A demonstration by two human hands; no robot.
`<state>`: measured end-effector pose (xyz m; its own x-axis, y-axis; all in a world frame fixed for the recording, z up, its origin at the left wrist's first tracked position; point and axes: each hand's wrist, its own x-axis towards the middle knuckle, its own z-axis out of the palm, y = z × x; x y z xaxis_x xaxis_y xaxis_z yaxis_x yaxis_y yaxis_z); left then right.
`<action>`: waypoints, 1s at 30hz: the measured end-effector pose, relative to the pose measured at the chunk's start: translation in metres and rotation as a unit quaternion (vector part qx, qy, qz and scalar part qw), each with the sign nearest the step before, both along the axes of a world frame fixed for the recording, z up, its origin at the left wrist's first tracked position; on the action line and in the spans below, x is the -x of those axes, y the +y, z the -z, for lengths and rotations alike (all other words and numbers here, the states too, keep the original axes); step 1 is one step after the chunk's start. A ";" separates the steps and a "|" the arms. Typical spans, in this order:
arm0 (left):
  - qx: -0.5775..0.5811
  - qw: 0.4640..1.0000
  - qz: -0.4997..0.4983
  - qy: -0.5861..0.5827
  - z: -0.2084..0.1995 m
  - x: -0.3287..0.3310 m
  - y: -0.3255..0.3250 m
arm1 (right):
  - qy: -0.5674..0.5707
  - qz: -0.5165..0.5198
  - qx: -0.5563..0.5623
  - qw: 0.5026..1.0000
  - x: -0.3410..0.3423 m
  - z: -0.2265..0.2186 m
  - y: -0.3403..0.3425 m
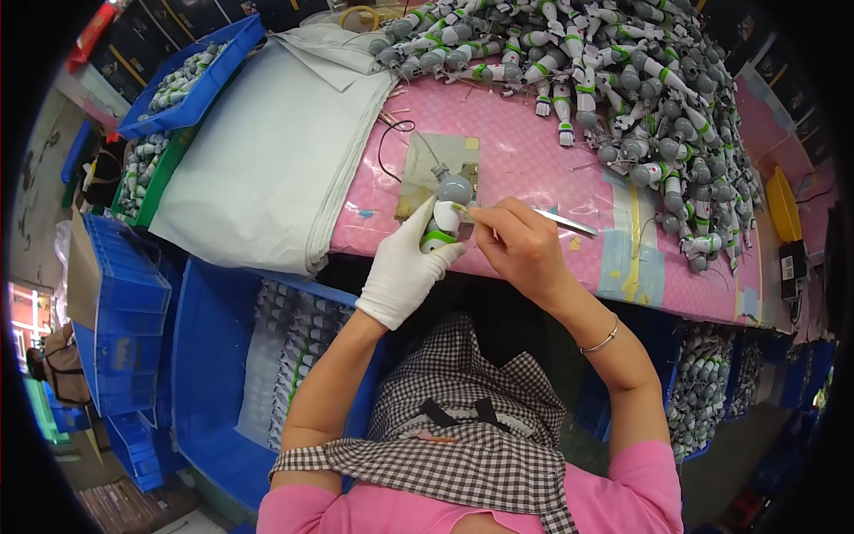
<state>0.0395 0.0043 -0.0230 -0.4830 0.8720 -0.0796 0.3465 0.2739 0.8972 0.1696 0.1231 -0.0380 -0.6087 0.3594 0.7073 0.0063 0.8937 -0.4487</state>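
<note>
In my left hand [407, 265], which wears a white glove, is a toy figure's arm [447, 214]. It has a grey ball joint at the top, a white section and a bright green band; my fingers cover its lower end. My bare right hand [520, 245] is closed on a slim silver tool, apparently tweezers [569, 223], whose broad end sticks out to the right. The right fingertips are close beside the white section of the arm. Behind the ball joint lies a small metal plate [418, 182] with a black cord [382, 153] beside it.
A large heap of similar toy arms [623, 80] covers the table's back and right. White sheets [276, 160] are stacked at left. A blue tray [191, 80] and a green tray [165, 182] hold more parts. A blue bin [209, 356] stands below the table's front edge [534, 278].
</note>
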 end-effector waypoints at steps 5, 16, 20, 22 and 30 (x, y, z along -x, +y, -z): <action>-0.109 0.939 0.052 -0.323 -0.001 0.011 -0.015 | 0.031 0.128 0.133 0.982 -0.020 0.003 0.030; -0.219 0.651 0.098 -0.720 0.001 0.021 -0.010 | -0.161 0.240 0.011 0.957 -0.048 0.041 0.088; -0.218 0.553 0.144 -0.791 -0.002 0.020 -0.004 | -0.086 0.255 -0.046 0.962 -0.043 0.036 0.083; -0.214 0.535 0.146 -0.804 0.002 0.019 -0.003 | -0.047 0.243 -0.045 0.968 -0.041 0.028 0.072; -0.176 0.450 0.179 -0.857 0.007 0.005 -0.001 | 0.004 -0.080 0.632 0.771 -0.015 -0.011 0.023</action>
